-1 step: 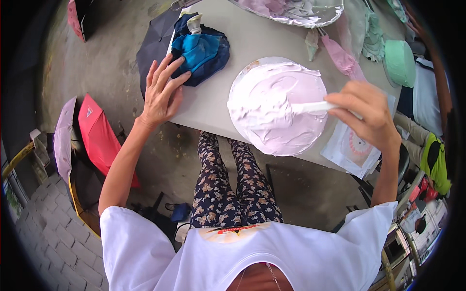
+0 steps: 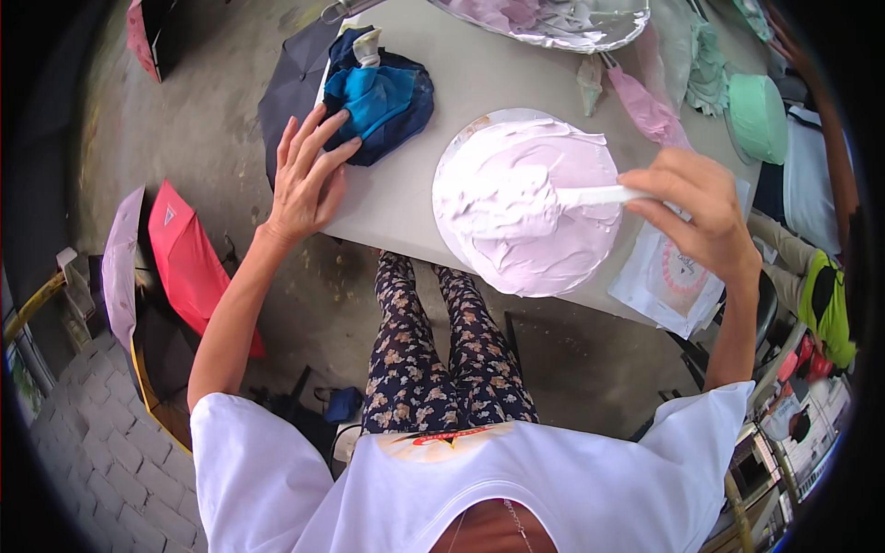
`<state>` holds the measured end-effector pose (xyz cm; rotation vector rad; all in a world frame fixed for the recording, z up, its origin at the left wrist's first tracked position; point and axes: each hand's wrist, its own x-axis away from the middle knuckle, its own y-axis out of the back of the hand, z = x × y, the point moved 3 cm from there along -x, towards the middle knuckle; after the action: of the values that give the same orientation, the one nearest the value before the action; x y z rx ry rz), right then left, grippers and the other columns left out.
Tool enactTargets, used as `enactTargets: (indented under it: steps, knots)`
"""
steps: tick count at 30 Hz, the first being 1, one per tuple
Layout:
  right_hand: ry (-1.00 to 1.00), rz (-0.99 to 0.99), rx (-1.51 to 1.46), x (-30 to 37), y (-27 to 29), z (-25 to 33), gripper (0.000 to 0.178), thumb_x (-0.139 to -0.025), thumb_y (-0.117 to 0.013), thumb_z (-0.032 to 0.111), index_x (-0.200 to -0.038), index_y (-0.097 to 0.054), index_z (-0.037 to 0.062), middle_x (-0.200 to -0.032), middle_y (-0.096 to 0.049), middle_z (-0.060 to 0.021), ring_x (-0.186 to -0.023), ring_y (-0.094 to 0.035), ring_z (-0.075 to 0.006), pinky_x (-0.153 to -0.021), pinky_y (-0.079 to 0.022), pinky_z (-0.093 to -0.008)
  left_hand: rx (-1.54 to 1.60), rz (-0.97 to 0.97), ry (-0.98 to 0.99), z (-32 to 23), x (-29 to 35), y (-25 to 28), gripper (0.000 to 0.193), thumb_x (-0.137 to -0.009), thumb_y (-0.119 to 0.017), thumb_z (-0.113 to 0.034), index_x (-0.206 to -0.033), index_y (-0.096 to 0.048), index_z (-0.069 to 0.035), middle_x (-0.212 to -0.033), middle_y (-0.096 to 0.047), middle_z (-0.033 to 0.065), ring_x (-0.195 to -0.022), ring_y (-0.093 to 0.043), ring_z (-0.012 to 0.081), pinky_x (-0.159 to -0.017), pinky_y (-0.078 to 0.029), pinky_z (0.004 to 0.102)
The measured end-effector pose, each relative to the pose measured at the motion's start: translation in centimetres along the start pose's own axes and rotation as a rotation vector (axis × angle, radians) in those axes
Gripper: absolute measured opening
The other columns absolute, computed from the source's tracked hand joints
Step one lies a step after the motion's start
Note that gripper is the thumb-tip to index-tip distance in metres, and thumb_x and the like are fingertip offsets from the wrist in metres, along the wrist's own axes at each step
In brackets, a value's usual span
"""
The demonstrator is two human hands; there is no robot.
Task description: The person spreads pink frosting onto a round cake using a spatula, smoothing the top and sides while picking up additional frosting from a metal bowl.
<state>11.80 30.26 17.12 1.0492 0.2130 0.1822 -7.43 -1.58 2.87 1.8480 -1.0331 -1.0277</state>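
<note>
A round cake (image 2: 525, 263) covered in pale pink cream stands on the table, with a thick, lumpy patch of cream on its left half. My right hand (image 2: 696, 207) pinches the handle of a white spatula (image 2: 599, 194) over the cake's right side. The spatula's far end lies in or against the cream, and its blade blends into it. My left hand (image 2: 309, 170) rests with fingers spread at the table's left edge. Its fingertips touch or lie close beside a blue and navy cloth (image 2: 383, 100).
A cream-smeared tray (image 2: 590, 35) sits at the far edge of the table (image 2: 406, 207). Pink piping bags (image 2: 643, 103) and a mint-green cake (image 2: 758, 118) are on the right. A printed sheet (image 2: 666, 281) lies near my right wrist. Open umbrellas (image 2: 189, 253) stand left.
My right hand and the spatula have shifted very slightly, with the handle a little higher in view. My left hand stays in place.
</note>
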Motion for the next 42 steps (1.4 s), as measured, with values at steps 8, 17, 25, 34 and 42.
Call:
enactTargets:
  steps: [8, 17, 25, 34, 42]
  knots:
    - [-0.406, -0.226, -0.182, 8.1, 1.6, -3.3, 0.017, -0.079, -0.07, 0.0, -0.096, -0.066, 0.0005, -0.077, -0.061, -0.0065, -0.067, -0.056, -0.0154, -0.059, -0.043, -0.0293, 0.017, -0.006, -0.06, -1.0, -1.3, -0.3, 0.038, -0.077, -0.052, -0.001, -0.114, -0.062, -0.007, -0.137, -0.048, 0.0187, -0.134, -0.036, 0.0391, -0.112, -0.021, 0.0519]
    - [-0.981, -0.736, -0.876, 16.9, -4.8, 6.3, 0.023, -0.088, -0.067, 0.007, -0.11, -0.065, 0.0008, -0.094, -0.065, -0.0012, -0.084, -0.057, -0.0069, -0.075, -0.047, -0.0229, -0.14, 0.019, -0.077, -3.1, -0.6, -0.1, 0.037, -0.083, -0.05, -0.006, -0.119, -0.059, -0.007, -0.137, -0.047, 0.0188, -0.132, -0.038, 0.0391, -0.111, -0.018, 0.0546]
    - [-1.121, -0.897, -0.936, 19.2, -6.4, 8.6, 0.027, -0.094, -0.058, 0.01, -0.119, -0.062, 0.0006, -0.078, -0.056, 0.004, -0.067, -0.044, -0.0019, -0.059, -0.038, -0.0174, -0.206, 0.136, -0.016, -7.2, -5.3, -2.3, 0.043, -0.092, -0.045, -0.017, -0.135, -0.051, -0.013, -0.147, -0.036, 0.0108, -0.14, -0.024, 0.0338, -0.114, -0.01, 0.0522]
    - [-1.175, -0.781, -0.539, 19.3, -5.9, 6.0, 0.022, -0.094, -0.056, 0.006, -0.113, -0.063, -0.0033, -0.087, -0.065, -0.0086, -0.071, -0.053, -0.0099, -0.063, -0.044, -0.0237, -0.209, 0.171, 0.004, -9.6, -6.3, -5.6, 0.046, -0.091, -0.05, -0.018, -0.137, -0.05, -0.015, -0.151, -0.03, 0.0084, -0.143, -0.016, 0.0334, -0.115, -0.007, 0.0506]
    - [-1.102, -0.738, -0.388, 18.0, -5.4, 5.2, 0.021, -0.094, -0.057, 0.006, -0.112, -0.063, -0.0032, -0.079, -0.059, -0.0092, -0.065, -0.049, -0.0113, -0.059, -0.042, -0.0259, -0.205, 0.18, 0.013, -10.7, -6.4, -6.2, 0.044, -0.093, -0.048, -0.018, -0.137, -0.049, -0.017, -0.15, -0.031, 0.0077, -0.143, -0.016, 0.0328, -0.116, -0.006, 0.0493]
